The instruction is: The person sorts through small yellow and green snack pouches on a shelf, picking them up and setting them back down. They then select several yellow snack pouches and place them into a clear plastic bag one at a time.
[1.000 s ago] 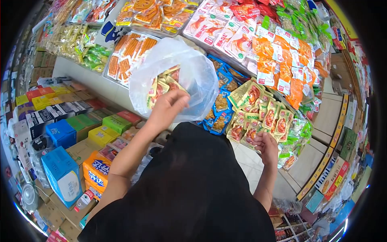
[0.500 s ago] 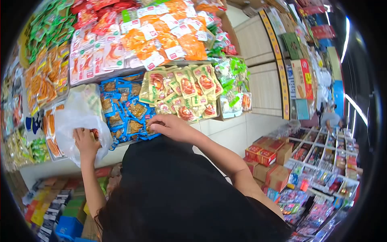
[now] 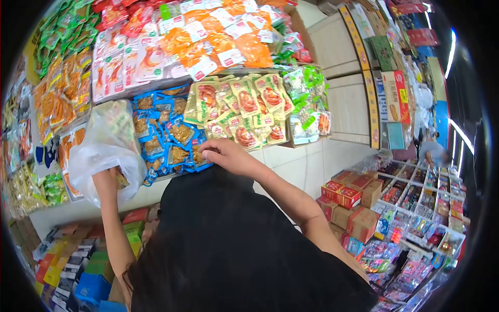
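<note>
My left hand (image 3: 106, 182) reaches into the mouth of a white, see-through plastic bag (image 3: 86, 158); its fingers are hidden inside. Pale yellow-green packets (image 3: 114, 122) show through the upper part of the bag, which lies on the display. My right hand (image 3: 228, 156) rests at the near right edge of a pile of blue snack packets (image 3: 176, 135). Its fingers are bent, with a gap between thumb and forefinger, and I see nothing gripped there. Just beyond that hand lie cream-yellow snack packets (image 3: 244, 101).
Orange packets (image 3: 218, 39), white-and-pink packets (image 3: 122, 67) and green-and-white packets (image 3: 304, 101) fill neighbouring compartments. Cardboard boxes (image 3: 361, 223) are stacked on the floor at right, with colourful boxes (image 3: 93, 288) below the display at left. Another person (image 3: 431, 153) is far off at right.
My left hand, whose fingers showed at the bag's opening by something reddish, has gone deeper into the bag. My right hand stays by the blue packets. The view has shifted slightly.
</note>
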Available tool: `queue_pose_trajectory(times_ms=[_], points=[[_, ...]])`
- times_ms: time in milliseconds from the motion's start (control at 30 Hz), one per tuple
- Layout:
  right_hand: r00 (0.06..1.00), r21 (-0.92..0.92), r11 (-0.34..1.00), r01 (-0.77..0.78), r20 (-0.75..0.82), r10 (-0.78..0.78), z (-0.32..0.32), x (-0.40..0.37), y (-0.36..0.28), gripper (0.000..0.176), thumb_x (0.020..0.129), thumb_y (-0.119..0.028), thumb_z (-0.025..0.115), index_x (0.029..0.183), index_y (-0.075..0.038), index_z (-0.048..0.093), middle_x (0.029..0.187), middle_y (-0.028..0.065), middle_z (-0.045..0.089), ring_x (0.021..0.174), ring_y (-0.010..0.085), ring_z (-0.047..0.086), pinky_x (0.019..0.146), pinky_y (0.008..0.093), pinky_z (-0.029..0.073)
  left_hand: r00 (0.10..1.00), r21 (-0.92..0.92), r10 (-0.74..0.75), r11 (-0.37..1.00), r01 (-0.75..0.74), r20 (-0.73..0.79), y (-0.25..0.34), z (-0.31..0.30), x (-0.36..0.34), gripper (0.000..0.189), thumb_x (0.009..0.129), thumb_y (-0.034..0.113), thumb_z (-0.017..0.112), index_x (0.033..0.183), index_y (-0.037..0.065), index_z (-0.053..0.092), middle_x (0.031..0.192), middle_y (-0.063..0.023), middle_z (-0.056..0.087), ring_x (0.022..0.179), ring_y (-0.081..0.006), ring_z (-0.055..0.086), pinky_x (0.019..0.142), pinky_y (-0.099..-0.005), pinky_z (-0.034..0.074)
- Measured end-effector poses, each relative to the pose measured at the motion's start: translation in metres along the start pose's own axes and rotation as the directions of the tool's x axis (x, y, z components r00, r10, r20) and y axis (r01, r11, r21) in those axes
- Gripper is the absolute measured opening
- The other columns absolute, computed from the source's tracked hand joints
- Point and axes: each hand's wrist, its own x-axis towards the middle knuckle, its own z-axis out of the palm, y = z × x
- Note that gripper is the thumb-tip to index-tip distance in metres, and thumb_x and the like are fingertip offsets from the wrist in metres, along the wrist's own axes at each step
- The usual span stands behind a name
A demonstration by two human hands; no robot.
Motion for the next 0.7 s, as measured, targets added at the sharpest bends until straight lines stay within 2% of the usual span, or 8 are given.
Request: queue_pose_trajectory(times_ms=[67,133,267,333,400,533,600,700], points=[[1.0,0.002,1.0,0.022,0.013,-0.022,0.003,0.002,0.001,0.026,0.091,-0.025,0.056,0.102,-0.003,0.062,0.088,0.0093,0.066,0.081,0.0185,0.062,0.074,0.0305,0.048,0.994,-0.117,-0.024,0.992,0.037,0.11,-0.002,-0.009,0.004,0.017,0.075,0.009,0.06,0.089,0.001,0.067,0.094,-0.0172,0.065,0.094,-0.0363,0.058,0.086,-0.0438,0.043],[0.996,-0.014,0.998,0.053,0.069,-0.052,0.001,0.008,0.0,0.028,0.092,-0.024,0.053,0.107,-0.002,0.06,0.088,0.0056,0.063,0.081,0.0122,0.059,0.074,0.0284,0.047,0.988,0.292,0.154,0.946,-0.141,-0.022,-0.028,0.011,0.001,0.017,0.074,0.011,0.059,0.086,0.003,0.068,0.092,-0.0164,0.066,0.091,-0.0342,0.06,0.087,-0.0424,0.044],[0.993,0.041,0.999,-0.015,0.114,0.01,0.001,0.009,0.009,0.027,0.095,-0.02,0.053,0.112,-0.001,0.057,0.095,0.0059,0.064,0.086,0.0125,0.062,0.075,0.0262,0.049,0.962,-0.109,-0.256,0.958,0.266,0.096,-0.018,0.005,0.017,0.012,0.066,0.005,0.061,0.075,0.0,0.068,0.08,-0.0174,0.067,0.074,-0.0333,0.064,0.072,-0.0413,0.049],[0.994,0.133,0.987,-0.084,0.073,0.075,0.004,0.004,-0.001,0.027,0.093,-0.021,0.053,0.108,0.0,0.059,0.092,0.0056,0.064,0.08,0.0124,0.06,0.071,0.0249,0.047,0.981,-0.084,-0.186,0.98,0.182,-0.048,-0.023,0.006,0.014,0.012,0.067,0.004,0.057,0.072,0.002,0.068,0.076,-0.017,0.065,0.083,-0.0347,0.063,0.073,-0.0433,0.048],[0.989,0.126,0.985,-0.114,0.111,0.1,0.002,0.003,-0.005,0.028,0.094,-0.021,0.053,0.111,0.0,0.058,0.095,0.0072,0.065,0.083,0.0128,0.061,0.073,0.0252,0.047,0.976,-0.047,-0.199,0.98,0.196,-0.087,-0.019,0.001,0.006,0.011,0.068,0.008,0.061,0.074,0.002,0.069,0.078,-0.0162,0.066,0.087,-0.0363,0.061,0.078,-0.0434,0.047],[0.99,0.124,0.983,-0.132,0.062,0.125,0.002,0.001,0.003,0.026,0.094,-0.02,0.052,0.11,0.0,0.057,0.096,0.0083,0.065,0.084,0.0128,0.061,0.074,0.026,0.048,0.979,0.008,-0.201,0.98,0.201,0.02,-0.008,-0.002,-0.012,0.035,0.071,0.011,0.069,0.103,-0.002,0.061,0.105,-0.0216,0.06,0.102,-0.0399,0.054,0.09,-0.0438,0.042],[0.989,0.126,0.981,-0.144,0.063,0.137,0.002,0.001,0.004,0.026,0.094,-0.019,0.051,0.111,0.0,0.057,0.096,0.0082,0.065,0.084,0.0126,0.061,0.074,0.0257,0.047,0.982,0.21,-0.162,0.961,0.18,-0.099,-0.005,0.001,-0.017,0.034,0.074,0.009,0.064,0.106,-0.002,0.058,0.106,-0.0235,0.058,0.103,-0.041,0.053,0.091,-0.045,0.042],[0.99,0.125,0.983,-0.131,0.075,0.123,0.005,0.004,0.003,0.025,0.094,-0.018,0.051,0.111,0.0,0.057,0.097,0.0081,0.065,0.084,0.0123,0.061,0.073,0.0254,0.047,0.99,0.072,-0.133,0.988,0.137,-0.054,-0.013,0.001,-0.011,0.034,0.077,0.004,0.056,0.11,-0.002,0.055,0.107,-0.0255,0.057,0.102,-0.0423,0.053,0.09,-0.0459,0.042]])
